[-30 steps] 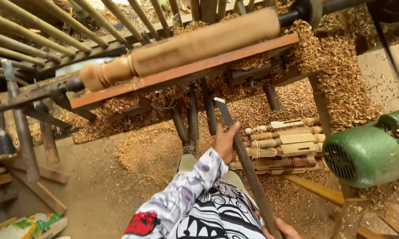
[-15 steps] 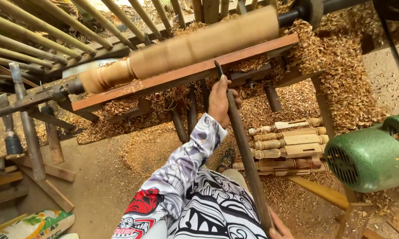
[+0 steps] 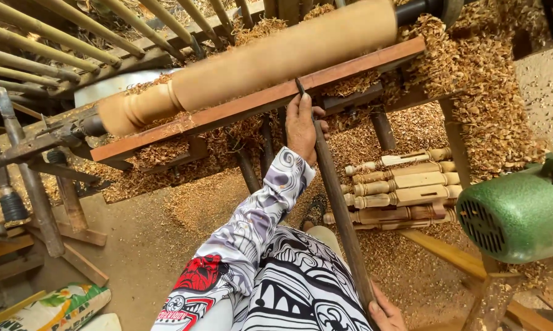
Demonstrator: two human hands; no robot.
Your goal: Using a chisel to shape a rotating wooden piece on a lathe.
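From the head view, our left hand is closed around the long turning tool near its tip, which rests on the reddish tool rest under the wooden cylinder; our right hand grips the handle end. We judge the cut about to start, needing a steady approach

Left hand grips a long turning chisel near its tip, which lies on the reddish tool rest. Right hand holds the handle end at 6 o'clock. Wooden blank is mounted on the lathe just beyond the rest, beaded at 9 o'clock. Finished spindles are stacked below, toward 3 o'clock, near the green motor. Shavings are heaped at 2 o'clock.
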